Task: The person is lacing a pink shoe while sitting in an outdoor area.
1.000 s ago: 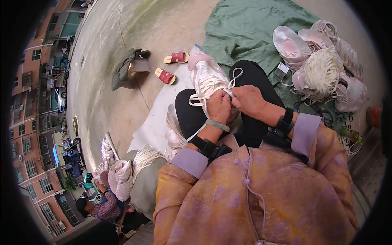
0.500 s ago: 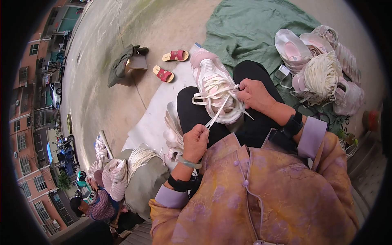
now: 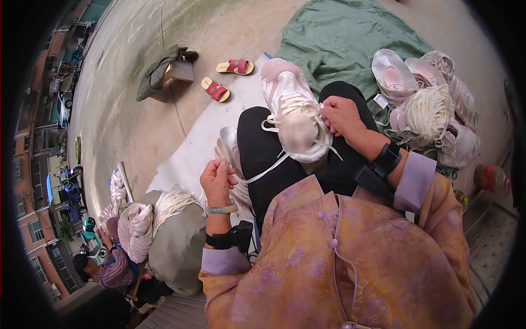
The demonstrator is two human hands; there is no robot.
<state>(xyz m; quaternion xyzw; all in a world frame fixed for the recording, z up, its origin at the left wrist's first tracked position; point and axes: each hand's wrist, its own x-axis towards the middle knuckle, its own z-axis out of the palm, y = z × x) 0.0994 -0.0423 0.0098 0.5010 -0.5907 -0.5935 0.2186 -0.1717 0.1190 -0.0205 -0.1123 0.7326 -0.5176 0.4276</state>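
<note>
A pink and white sneaker (image 3: 285,82) rests between my black-trousered knees, toe pointing away from me. A round patch over its tongue is blurred. From the shoe's opening a cream shoelace (image 3: 267,171) runs taut toward the left, and my left hand (image 3: 217,178) pinches its far end beside the left knee. At the shoe's right edge my right hand (image 3: 342,118) is closed, thumb and fingers pinching another part of the lacing. Loose lace loops hang over both sides of the shoe.
On the right, several pink and white shoes (image 3: 395,74) and a cream lace bundle (image 3: 430,112) lie by a green cloth (image 3: 334,41). Red sandals (image 3: 236,67) and a cloth-draped box (image 3: 178,74) stand ahead. More laces (image 3: 174,204) top a grey-green covered mound at left, near another person (image 3: 118,268).
My left hand has moved left and slightly up, drawing the lace out into a longer straight line. The right hand stays at the shoe's right side.
</note>
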